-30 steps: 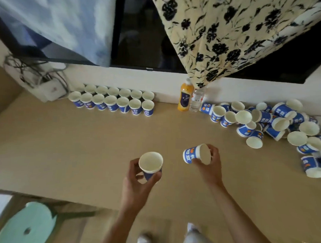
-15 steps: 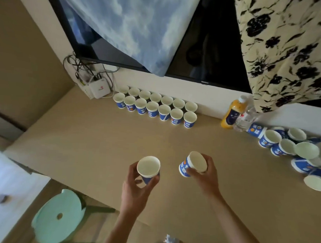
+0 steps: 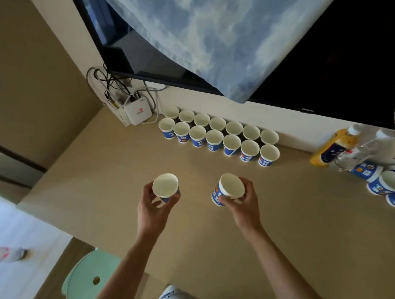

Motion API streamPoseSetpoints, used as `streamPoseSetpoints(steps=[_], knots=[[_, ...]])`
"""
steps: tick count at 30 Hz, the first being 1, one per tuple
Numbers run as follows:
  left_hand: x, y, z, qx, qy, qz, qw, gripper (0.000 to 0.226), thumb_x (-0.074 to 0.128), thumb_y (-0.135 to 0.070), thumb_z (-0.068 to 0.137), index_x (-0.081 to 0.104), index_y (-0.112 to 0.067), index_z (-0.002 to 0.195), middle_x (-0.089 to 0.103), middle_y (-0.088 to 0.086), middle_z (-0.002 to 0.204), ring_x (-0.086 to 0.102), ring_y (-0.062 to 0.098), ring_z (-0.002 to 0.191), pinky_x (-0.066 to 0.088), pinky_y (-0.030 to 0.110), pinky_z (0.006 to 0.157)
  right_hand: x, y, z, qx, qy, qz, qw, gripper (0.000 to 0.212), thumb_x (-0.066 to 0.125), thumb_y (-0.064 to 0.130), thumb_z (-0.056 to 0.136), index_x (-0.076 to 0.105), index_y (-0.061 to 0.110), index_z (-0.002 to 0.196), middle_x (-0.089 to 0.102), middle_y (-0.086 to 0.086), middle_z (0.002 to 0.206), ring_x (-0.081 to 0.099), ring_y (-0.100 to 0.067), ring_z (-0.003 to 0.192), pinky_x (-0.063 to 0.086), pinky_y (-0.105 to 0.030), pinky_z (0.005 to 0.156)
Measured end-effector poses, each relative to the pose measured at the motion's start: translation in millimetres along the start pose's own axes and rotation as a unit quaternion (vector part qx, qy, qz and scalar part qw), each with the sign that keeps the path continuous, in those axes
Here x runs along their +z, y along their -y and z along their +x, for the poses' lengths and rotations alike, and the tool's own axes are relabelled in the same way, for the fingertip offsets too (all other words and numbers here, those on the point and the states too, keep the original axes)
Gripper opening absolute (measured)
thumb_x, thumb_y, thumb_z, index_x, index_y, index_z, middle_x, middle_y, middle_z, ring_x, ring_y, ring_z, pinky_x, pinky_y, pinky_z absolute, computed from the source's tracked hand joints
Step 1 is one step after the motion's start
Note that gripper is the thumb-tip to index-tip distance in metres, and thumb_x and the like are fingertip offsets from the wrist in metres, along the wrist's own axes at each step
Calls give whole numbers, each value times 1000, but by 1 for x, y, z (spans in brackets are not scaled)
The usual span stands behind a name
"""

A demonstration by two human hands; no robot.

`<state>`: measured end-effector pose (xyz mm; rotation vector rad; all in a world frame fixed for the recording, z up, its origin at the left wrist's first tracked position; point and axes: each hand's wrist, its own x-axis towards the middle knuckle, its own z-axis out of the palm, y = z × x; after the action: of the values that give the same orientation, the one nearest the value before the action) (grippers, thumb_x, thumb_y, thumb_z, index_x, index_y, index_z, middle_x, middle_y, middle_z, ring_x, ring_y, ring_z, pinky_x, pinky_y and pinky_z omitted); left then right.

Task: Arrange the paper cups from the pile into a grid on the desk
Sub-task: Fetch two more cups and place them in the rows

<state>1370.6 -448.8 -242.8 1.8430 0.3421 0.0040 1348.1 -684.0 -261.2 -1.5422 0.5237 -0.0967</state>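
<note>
My left hand (image 3: 153, 209) grips a blue-and-white paper cup (image 3: 165, 185) upright above the desk (image 3: 106, 173). In my right hand (image 3: 242, 205) is a second paper cup (image 3: 228, 189), tilted a little to the left. Both cups hang over the desk's middle, in front of the grid of cups (image 3: 219, 134), which stands in two rows along the back wall. A few cups of the pile (image 3: 385, 185) show at the right edge; most of the pile is out of view.
An orange juice bottle (image 3: 333, 147) and a clear water bottle (image 3: 357, 152) stand against the wall between grid and pile. A white router box (image 3: 137, 112) with cables sits left of the grid. A mint-green stool (image 3: 86, 279) stands below the desk's front edge.
The view has swung left, so the grid sits more central and most of the pile has left the frame. Both hands carry their cups left toward the grid; the right cup has turned more upright.
</note>
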Motion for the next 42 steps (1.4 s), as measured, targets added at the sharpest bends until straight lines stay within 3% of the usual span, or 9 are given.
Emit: streamPoseSetpoints(steps=[4, 8, 13, 16, 20, 24, 30, 35, 42], knots=[[-12, 9, 77, 4, 19, 41, 999, 68, 85, -53, 55, 57, -36, 114, 66, -17, 109, 65, 12, 103, 59, 40, 85, 45, -4, 15, 8, -53, 3, 999, 62, 85, 30, 55, 58, 40, 110, 67, 4, 112, 67, -22, 105, 56, -50, 93], [-12, 24, 151, 10, 31, 59, 998, 64, 93, -26, 64, 58, -25, 117, 67, -10, 107, 65, 12, 99, 59, 41, 80, 86, -11, 31, 14, -71, -5, 997, 62, 85, 26, 56, 58, 41, 110, 67, 4, 112, 68, -19, 103, 58, -46, 91], [0, 39, 222, 11, 38, 55, 998, 60, 92, -21, 67, 56, -27, 115, 64, -17, 100, 62, -3, 91, 49, 18, 66, 124, -21, 56, 19, -70, -24, 997, 64, 86, 29, 55, 59, 34, 113, 68, 6, 109, 68, -15, 100, 57, -44, 91], [7, 50, 251, 7, 41, 51, 998, 62, 91, -19, 66, 57, -25, 117, 64, -15, 103, 61, -1, 91, 47, 8, 62, 141, -25, 72, 24, -69, -34, 997, 65, 86, 36, 52, 59, 34, 111, 69, 6, 107, 69, -15, 98, 58, -44, 90], [17, 64, 276, 15, 59, 49, 997, 65, 91, -15, 66, 56, -18, 121, 64, -6, 109, 62, 13, 97, 54, 19, 68, 160, -28, 90, 19, -62, -49, 997, 63, 90, 28, 56, 59, 36, 111, 68, 7, 107, 68, -15, 100, 58, -40, 90], [26, 71, 291, 23, 64, 45, 997, 65, 90, -15, 66, 56, -19, 122, 64, -5, 112, 62, 13, 99, 53, 14, 67, 174, -33, 106, 7, -57, -62, 996, 64, 90, 9, 67, 58, 35, 116, 68, 7, 111, 66, -15, 104, 56, -41, 94], [35, 83, 304, 41, 71, 37, 996, 65, 89, -14, 67, 55, -18, 123, 64, 0, 115, 62, 19, 105, 61, 42, 78, 189, -34, 121, 3, -58, -78, 995, 62, 89, 16, 67, 57, 35, 116, 68, 12, 109, 66, -13, 104, 55, -40, 94], [39, 83, 306, 69, 78, 33, 994, 64, 88, -11, 69, 55, -16, 124, 65, 2, 115, 63, 17, 101, 61, 44, 76, 197, -36, 131, -1, -69, -103, 992, 61, 86, 30, 63, 56, 36, 116, 67, 16, 109, 64, -10, 104, 54, -34, 92], [36, 86, 307, 96, 74, 47, 992, 67, 85, -8, 70, 51, -20, 127, 64, -2, 113, 63, 19, 100, 60, 47, 76, 207, -43, 147, -11, -73, -136, 988, 69, 87, 22, 67, 53, 31, 126, 60, 10, 121, 59, -10, 112, 55, -40, 90]])
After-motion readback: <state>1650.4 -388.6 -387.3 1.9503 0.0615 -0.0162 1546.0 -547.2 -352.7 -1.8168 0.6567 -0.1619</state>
